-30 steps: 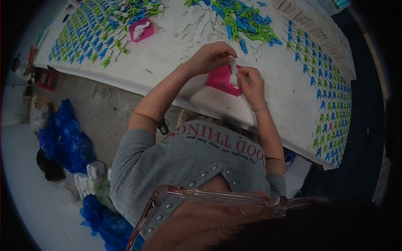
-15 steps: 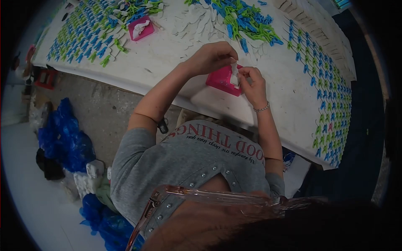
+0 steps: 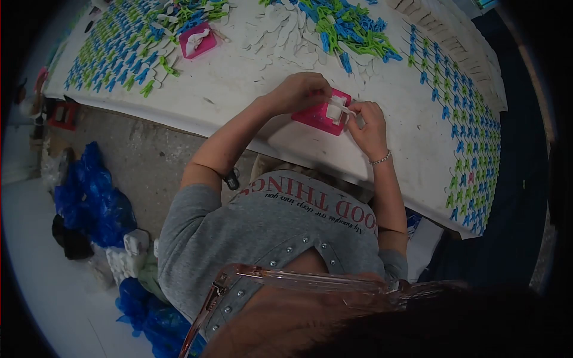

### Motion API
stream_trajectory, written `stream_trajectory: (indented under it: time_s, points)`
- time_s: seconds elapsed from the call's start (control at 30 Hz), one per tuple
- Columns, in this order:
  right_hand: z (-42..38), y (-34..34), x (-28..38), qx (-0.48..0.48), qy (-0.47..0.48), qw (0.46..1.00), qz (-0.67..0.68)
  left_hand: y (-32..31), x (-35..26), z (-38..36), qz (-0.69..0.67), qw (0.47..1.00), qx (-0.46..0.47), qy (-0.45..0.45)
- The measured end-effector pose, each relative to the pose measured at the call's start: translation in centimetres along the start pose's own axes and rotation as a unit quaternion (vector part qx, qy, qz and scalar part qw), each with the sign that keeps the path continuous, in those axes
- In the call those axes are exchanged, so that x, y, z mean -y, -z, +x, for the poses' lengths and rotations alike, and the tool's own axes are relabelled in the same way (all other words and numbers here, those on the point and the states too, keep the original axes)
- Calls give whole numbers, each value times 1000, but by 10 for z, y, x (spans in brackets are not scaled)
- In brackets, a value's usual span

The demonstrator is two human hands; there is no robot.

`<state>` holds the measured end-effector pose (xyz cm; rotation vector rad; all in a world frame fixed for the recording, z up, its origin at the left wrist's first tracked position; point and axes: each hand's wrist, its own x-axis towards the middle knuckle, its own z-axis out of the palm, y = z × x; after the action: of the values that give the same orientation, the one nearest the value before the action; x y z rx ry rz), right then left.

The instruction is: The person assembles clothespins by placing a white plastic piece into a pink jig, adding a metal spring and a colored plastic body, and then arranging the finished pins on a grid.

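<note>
A small pink tray lies near the front edge of the white-covered table, with a white piece at its right end. My left hand is over the tray's far left side, fingers pinched together; what they hold, if anything, is too small to make out. From the right, my right hand reaches to the tray's right end. Its thumb and fingers pinch a thin white strip that lies against the white piece.
A second pink tray with a crumpled white thing stands farther left. Blue and green clips lie in a heap and in rows at left and right. White flat pieces are piled at the back. Blue plastic bags lie below.
My left hand has come down and slightly left. My right hand has shifted slightly right and down. The white strip, upright between the hands before, now lies low toward the right fingers.
</note>
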<state>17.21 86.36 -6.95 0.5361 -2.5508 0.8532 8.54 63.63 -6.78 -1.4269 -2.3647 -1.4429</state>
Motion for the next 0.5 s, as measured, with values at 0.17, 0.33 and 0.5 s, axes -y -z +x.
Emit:
stream_trajectory:
  time_s: [0.17, 0.33, 0.5]
  points:
    - [5, 11, 7, -23, 0, 1000, -11, -5, -1, 5, 10, 1000, 24, 13]
    - [19, 22, 16, -68, -85, 985, 136, -14, -7, 16, 27, 999, 32, -9]
    - [28, 11, 15, -40, -130, 937, 320, -22, -5, 17, 22, 999, 33, -6]
